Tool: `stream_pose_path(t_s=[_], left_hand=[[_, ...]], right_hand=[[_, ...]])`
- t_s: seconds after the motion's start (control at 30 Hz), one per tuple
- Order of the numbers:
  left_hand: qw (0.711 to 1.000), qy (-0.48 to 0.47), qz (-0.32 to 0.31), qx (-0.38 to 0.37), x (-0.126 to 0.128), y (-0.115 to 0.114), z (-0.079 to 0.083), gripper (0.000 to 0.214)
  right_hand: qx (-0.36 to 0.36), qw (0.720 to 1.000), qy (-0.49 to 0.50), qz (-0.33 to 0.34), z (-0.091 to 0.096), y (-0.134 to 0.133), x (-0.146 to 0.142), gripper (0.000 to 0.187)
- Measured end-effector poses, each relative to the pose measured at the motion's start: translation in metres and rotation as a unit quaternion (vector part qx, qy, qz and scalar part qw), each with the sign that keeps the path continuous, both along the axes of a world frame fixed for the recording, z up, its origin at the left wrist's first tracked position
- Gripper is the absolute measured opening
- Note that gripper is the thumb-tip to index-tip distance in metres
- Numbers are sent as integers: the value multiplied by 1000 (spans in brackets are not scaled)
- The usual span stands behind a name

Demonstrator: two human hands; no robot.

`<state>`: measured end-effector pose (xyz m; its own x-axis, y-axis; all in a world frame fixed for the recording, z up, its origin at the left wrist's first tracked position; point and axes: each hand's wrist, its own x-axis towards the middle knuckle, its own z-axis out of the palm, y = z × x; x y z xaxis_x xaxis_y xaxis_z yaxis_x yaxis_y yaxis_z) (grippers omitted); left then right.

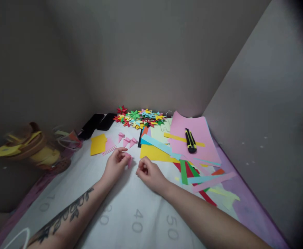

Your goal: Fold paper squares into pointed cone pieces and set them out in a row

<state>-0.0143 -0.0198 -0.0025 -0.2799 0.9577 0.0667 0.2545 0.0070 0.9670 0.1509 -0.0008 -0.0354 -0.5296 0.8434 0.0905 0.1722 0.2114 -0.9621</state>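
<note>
My left hand (117, 162) pinches a small folded pink paper piece (129, 159) between thumb and fingertips. Just to its right, my right hand (151, 173) rests with its fingers curled in; whatever they might hold is hidden. Beyond the left hand lie three folded pink paper pieces (126, 141) in a loose group. Flat pink paper squares (109, 144) sit left of these, beside a yellow paper stack (98, 144). A large yellow sheet (156, 154) lies just past the right hand.
Folded paper stars (138, 117) are heaped at the back. A box cutter (191, 141) lies on pink sheets (203, 131). Coloured paper strips (208, 180) scatter at right. Black phone-like objects (94, 121) lie back left, near a brown-and-yellow basket-like container (34, 148). Walls border the table.
</note>
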Motion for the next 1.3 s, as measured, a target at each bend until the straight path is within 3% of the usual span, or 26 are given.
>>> stream_pose_path(t_s=[0.07,0.2,0.3,0.4,0.63,0.93,1.03,1.2,1.3], left_hand=[[998,58,6,1,-6,17,0,24],[989,146,-39,-4,-9,51,-5,25],[974,223,-28,8,-8,61,-10,24],[950,309,-20,32,-8,58,-12,17],[898,423,-114,38,-9,41,-11,18],[880,458,-114,53,-11,20,-9,31],[876,473,-65,69,-30,15,-5,34],[860,508,51,-2,-93,16,10,29],[853,517,58,-46,-121,18,14,22]], right_hand=[[1,1000,3,-3,0,1,0,11],[7,1000,5,-3,-1,3,0,11],[6,1000,3,-6,-3,3,1,12],[13,1000,1,-1,-4,3,0,12],[41,999,-3,11,0,2,-1,9],[33,999,1,15,-2,2,0,7],[27,1000,3,12,-1,2,0,6],[23,1000,-1,10,2,0,2,6],[23,1000,-6,13,7,-1,3,5]])
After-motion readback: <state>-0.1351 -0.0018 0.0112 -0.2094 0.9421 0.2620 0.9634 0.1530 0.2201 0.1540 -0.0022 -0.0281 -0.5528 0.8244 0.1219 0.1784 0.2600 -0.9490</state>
